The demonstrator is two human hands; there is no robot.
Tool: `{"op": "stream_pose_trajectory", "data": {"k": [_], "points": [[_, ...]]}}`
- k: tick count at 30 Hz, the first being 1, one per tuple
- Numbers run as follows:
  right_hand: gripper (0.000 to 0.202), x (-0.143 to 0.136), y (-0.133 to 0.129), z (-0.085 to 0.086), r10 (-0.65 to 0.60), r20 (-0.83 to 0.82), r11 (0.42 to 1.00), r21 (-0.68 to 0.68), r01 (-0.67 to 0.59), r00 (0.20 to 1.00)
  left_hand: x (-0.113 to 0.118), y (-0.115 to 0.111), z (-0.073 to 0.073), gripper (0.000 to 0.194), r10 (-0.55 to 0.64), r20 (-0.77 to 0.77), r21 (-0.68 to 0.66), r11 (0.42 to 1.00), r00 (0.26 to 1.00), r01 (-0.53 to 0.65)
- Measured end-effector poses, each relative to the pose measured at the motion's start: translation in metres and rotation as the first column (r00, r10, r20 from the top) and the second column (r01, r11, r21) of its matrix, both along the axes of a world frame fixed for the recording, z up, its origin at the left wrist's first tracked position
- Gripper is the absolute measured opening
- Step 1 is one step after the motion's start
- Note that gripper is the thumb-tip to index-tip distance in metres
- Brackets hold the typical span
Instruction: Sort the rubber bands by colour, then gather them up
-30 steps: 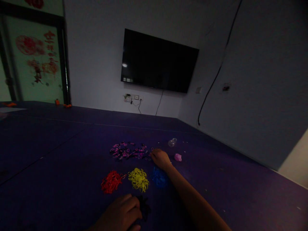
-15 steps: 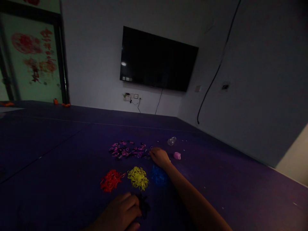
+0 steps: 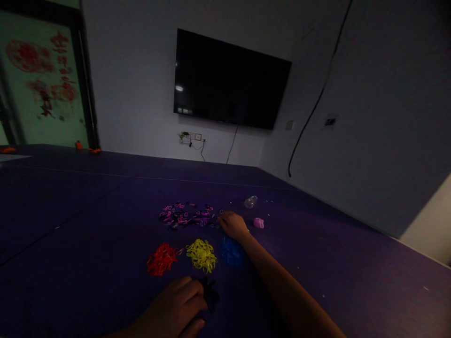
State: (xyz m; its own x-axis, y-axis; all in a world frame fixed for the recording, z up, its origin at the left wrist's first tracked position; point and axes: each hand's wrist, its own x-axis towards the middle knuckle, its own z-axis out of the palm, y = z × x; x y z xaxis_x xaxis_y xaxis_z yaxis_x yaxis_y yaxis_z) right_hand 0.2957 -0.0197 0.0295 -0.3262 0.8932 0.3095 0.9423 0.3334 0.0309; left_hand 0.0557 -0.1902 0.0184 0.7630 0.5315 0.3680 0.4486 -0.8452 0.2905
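Observation:
My left hand (image 3: 181,305) rests at the bottom of the view, its fingers loosely bent and the thumb apart. Its fingertips touch or lie beside a small pile of black rubber bands (image 3: 211,295); nothing shows in its grasp. Farther out, my right hand (image 3: 233,225) is lowered to the purple surface (image 3: 105,225) with fingers closed together. What its fingertips hold, if anything, is hidden. Just left of them lie scattered pink and black loom bands (image 3: 185,217). Between my hands are piles of red bands (image 3: 162,259), yellow bands (image 3: 201,255) and blue bands (image 3: 231,251), the blue partly behind my right wrist.
To the right of my right hand sit a small pink object (image 3: 258,223) and a clear plastic piece (image 3: 251,202). A wall-mounted television (image 3: 230,80) hangs beyond, with a black cable (image 3: 313,110) down the right wall. Orange objects (image 3: 79,145) lie near the door.
The whole view has tilted slightly, so things sit a little higher in the picture. Both hands stay at nearly the same spots among the bands.

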Motion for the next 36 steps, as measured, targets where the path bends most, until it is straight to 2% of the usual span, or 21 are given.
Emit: {"op": "stream_pose_trajectory", "data": {"k": [13, 27, 36], "points": [[0.031, -0.0007, -0.0021, 0.0022, 0.006, 0.016, 1.0, -0.009, -0.006, 1.0, -0.0009, 0.0027, -0.0035, 0.022, -0.016, -0.007, 0.039, 0.999, 1.0, 0.017], [0.03, -0.0009, -0.0018, 0.0028, 0.004, 0.008, 1.0, -0.014, -0.003, 1.0, 0.0, 0.0015, 0.0017, 0.023, -0.011, -0.042, -0.007, 1.0, 0.999, 0.011], [0.03, -0.0003, 0.0013, 0.0003, -0.001, 0.017, 1.0, -0.025, 0.002, 1.0, -0.0007, 0.003, -0.0024, 0.019, -0.033, 0.011, 0.017, 0.999, 0.999, 0.033]]}}
